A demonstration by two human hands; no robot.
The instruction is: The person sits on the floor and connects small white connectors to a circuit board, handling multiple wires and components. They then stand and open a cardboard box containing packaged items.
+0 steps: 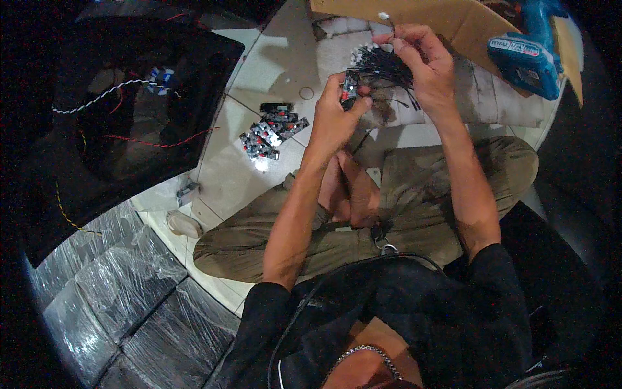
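Between the thumb and fingers of my left hand (340,107) is a small black module (350,87) with a red part on it. My right hand (424,65) is closed in a pinch at the white-tipped end of a bundle of thin black wires (383,70). What sits between those fingertips is too small to make out. The wires fan out below the right hand, close beside the module, and a few loose ends hang past my left thumb. On the tiled floor to the left lies a pile of several similar black modules (269,133) with red parts.
A blue cordless power tool (528,61) rests by an open cardboard box (463,35) at the far right. Left stands a dark glossy panel (155,139) with twisted wires on it. Plastic-wrapped dark blocks (123,292) fill the lower left. My crossed legs (259,240) are below my hands.
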